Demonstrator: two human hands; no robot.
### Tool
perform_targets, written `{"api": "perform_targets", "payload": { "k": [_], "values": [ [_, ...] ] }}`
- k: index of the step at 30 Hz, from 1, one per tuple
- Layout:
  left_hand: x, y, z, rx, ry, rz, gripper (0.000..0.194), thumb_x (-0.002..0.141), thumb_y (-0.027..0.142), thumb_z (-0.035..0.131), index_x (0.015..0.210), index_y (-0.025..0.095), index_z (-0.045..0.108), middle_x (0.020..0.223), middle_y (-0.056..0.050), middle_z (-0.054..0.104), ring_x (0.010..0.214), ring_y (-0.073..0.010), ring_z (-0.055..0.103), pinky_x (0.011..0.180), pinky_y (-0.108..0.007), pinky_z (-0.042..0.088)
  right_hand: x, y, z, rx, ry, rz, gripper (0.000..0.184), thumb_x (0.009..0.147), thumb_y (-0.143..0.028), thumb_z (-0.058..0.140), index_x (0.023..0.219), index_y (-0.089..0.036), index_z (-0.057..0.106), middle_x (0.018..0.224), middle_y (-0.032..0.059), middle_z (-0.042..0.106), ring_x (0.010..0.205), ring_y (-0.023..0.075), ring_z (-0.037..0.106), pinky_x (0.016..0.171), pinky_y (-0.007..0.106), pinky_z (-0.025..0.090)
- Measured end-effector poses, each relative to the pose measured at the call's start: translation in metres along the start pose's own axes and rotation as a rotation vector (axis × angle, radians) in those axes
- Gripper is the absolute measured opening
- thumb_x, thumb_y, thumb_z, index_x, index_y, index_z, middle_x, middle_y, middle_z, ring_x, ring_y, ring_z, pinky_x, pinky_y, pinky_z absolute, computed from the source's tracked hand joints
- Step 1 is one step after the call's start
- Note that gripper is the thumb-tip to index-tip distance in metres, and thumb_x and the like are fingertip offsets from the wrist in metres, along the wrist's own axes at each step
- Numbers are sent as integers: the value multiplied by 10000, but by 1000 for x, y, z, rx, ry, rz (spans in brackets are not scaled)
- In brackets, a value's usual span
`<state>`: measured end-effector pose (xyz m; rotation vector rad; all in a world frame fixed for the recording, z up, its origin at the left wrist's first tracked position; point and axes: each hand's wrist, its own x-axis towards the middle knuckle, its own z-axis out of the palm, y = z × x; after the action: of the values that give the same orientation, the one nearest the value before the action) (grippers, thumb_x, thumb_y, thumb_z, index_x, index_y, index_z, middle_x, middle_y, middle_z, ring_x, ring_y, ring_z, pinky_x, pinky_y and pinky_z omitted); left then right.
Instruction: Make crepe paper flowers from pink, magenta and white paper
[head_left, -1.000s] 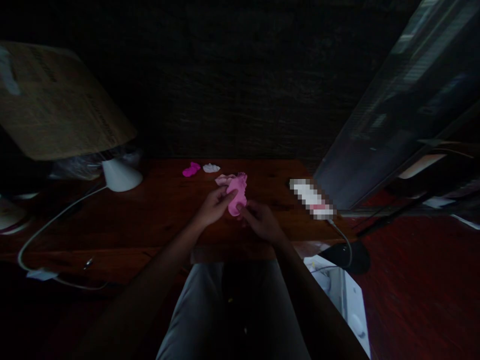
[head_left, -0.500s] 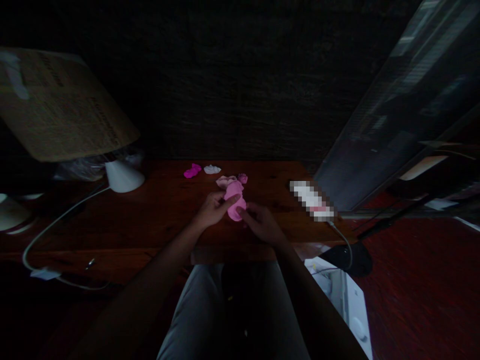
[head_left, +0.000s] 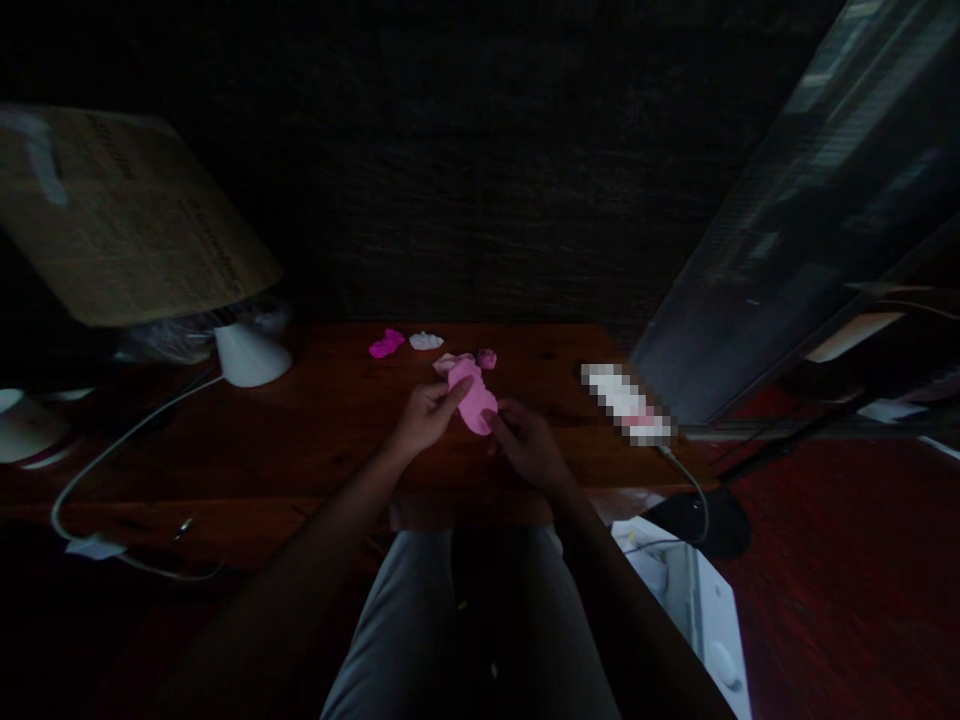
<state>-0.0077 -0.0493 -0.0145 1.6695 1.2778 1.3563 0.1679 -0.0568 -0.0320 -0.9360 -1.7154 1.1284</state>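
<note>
Above the wooden table, a small pink sock (head_left: 473, 401) is stretched between both my hands. My left hand (head_left: 429, 412) pinches its left edge, with the thumb lying over the top. At the lower right end, my right hand (head_left: 525, 438) grips it between thumb and fingers. Just behind lie a crumpled pale pink cloth piece (head_left: 448, 363), partly covered by the sock, and a small dark pink bundle (head_left: 487, 358). Farther back rest a magenta sock-like piece (head_left: 387, 344) and a white one (head_left: 426, 341).
On the wooden table (head_left: 322, 430) stand a white lamp-like cone (head_left: 251, 357) with a cable and a cup (head_left: 28, 428) at left. A large brown paper bag (head_left: 142, 220) is behind them. A blurred-out device (head_left: 630, 405) with a cable lies right. A white box (head_left: 709, 610) sits below.
The pink sock now lies flatter and slants more to the lower right. My right hand has shifted slightly right with its end; the left hand keeps its hold.
</note>
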Motion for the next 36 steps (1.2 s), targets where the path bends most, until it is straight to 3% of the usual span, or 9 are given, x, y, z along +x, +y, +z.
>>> {"api": "perform_targets", "payload": {
  "k": [7,13,18,25,31,36],
  "values": [
    [0,1,1,-8,12,0,519,803,575,620,517,155,517,502,39,427,500,-81,368,478,-220,284,0,-1,0,14,14,7,303,914,-465,532,930,-178,627,651,-26,626,517,119,590,554,232,441],
    [1,-2,0,-31,-5,19,393,747,515,703,645,139,650,616,-5,619,571,-112,494,540,-225,389,0,-1,0,1,24,14,317,909,-480,543,905,-178,639,621,-25,615,537,128,596,575,241,445],
    [0,-4,-1,-2,-16,53,372,791,498,661,717,136,708,683,-28,688,611,-136,553,571,-239,441,0,-3,0,-97,-31,0,348,920,-482,528,770,-181,615,591,-11,616,570,138,602,580,237,424],
    [0,-9,2,8,-35,33,354,785,465,685,668,131,673,663,-24,674,607,-129,561,583,-236,435,-1,1,-2,-135,-31,-23,316,929,-444,519,781,-180,609,602,-3,632,556,136,600,576,237,431],
    [0,-2,4,-116,-209,-22,335,800,468,666,821,135,695,771,-44,707,674,-136,603,638,-245,477,-2,2,-1,-24,-12,0,353,911,-514,521,860,-176,610,668,9,660,524,132,597,537,238,454],
    [0,-1,2,-128,-208,-9,359,776,491,687,727,135,662,662,-18,653,599,-118,556,575,-229,446,-2,-3,0,-36,-5,25,444,909,-588,490,780,-177,599,605,2,615,533,135,597,523,228,429]
  ]
}}
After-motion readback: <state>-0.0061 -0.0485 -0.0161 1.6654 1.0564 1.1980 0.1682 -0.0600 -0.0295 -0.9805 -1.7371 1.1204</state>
